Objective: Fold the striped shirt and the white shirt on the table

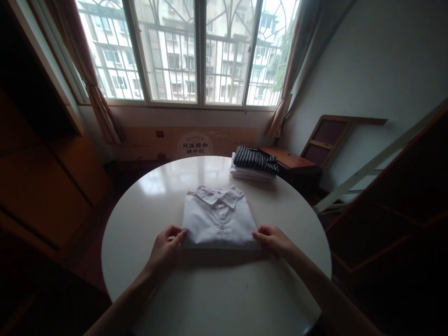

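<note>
A white collared shirt (219, 221), folded into a neat rectangle, lies in front of me with its collar pointing away and its button line facing up. My left hand (170, 242) pinches the shirt's left edge near the front corner between thumb and fingers. On the opposite side, my right hand (271, 238) grips the right edge close to its front corner. The front edge of the shirt casts a shadow on the table, and I cannot tell whether it is slightly lifted.
The round white table (140, 224) carries a stack of folded clothes at the back right, with a black striped garment (254, 159) above white ones (250, 174). Beyond stand a wooden chair (325, 135) and a barred window (199, 51). A pale ladder-like frame (360, 172) leans at right.
</note>
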Tool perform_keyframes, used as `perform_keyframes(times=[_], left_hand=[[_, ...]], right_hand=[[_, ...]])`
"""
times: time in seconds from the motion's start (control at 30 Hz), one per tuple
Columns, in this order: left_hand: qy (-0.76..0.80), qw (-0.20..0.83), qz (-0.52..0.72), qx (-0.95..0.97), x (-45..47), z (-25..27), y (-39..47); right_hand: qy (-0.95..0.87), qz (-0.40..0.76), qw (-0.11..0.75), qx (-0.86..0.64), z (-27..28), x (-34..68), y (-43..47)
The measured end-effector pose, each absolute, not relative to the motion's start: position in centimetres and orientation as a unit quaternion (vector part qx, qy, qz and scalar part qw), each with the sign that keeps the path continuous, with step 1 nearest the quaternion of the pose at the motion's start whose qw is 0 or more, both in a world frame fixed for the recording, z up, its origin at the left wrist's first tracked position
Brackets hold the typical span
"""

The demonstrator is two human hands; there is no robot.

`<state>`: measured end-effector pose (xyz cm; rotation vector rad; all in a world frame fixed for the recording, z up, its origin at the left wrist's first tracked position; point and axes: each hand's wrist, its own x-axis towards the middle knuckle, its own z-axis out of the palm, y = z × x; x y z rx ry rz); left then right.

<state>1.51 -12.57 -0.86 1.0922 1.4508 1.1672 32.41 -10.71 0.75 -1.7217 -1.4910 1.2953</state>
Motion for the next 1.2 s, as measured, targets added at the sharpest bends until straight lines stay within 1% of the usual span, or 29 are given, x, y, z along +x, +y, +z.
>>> perform_keyframes(times=[0.13, 0.27, 0.33, 0.43, 0.5, 0.6, 0.67, 0.73, 0.93, 1.03, 1.2], left_hand=[[0.554, 0.488, 0.512, 0.438, 2.0, -0.5, -12.4], [0.574, 0.486, 0.463, 0.469, 1.8, -0.8, -11.7], [0.613, 0.422, 0.441, 0.501, 1.6, -1.0, -11.4], [0.659, 0.259, 0.404, 0.580, 1.4, -0.9, -11.3], [0.670, 0.209, 0.335, 0.629, 1.3, -0.6, -11.3], [0.690, 0.216, 0.226, 0.652, 1.2, 0.2, -11.1], [0.700, 0.212, 0.198, 0.652, 1.2, 0.5, -10.8], [0.702, 0.216, 0.209, 0.645, 1.2, 0.7, -10.6], [0.649, 0.277, 0.344, 0.620, 1.2, 0.4, -11.0], [0.645, 0.289, 0.337, 0.622, 1.1, 0.0, -11.4], [0.656, 0.265, 0.299, 0.641, 0.8, -0.6, -11.5]], right_hand=[[-0.534, 0.499, 0.285, -0.620, 1.0, 32.1, -10.6], [-0.525, 0.519, 0.306, -0.601, 1.1, 31.7, -10.7], [-0.526, 0.525, 0.316, -0.590, 1.0, 31.6, -10.7], [-0.533, 0.515, 0.314, -0.594, 0.8, 31.5, -10.7], [-0.542, 0.500, 0.298, -0.607, 0.7, 31.6, -10.5], [-0.547, 0.487, 0.276, -0.622, 0.6, 31.6, -10.2], [-0.542, 0.488, 0.269, -0.629, 0.7, 31.6, -10.2], [-0.531, 0.493, 0.266, -0.636, 0.7, 31.5, -10.2], [-0.519, 0.515, 0.281, -0.622, 0.4, 31.5, -10.4], [-0.504, 0.528, 0.289, -0.619, 0.4, 31.5, -10.5], [-0.472, 0.562, 0.296, -0.611, 1.0, 31.8, -10.7]])
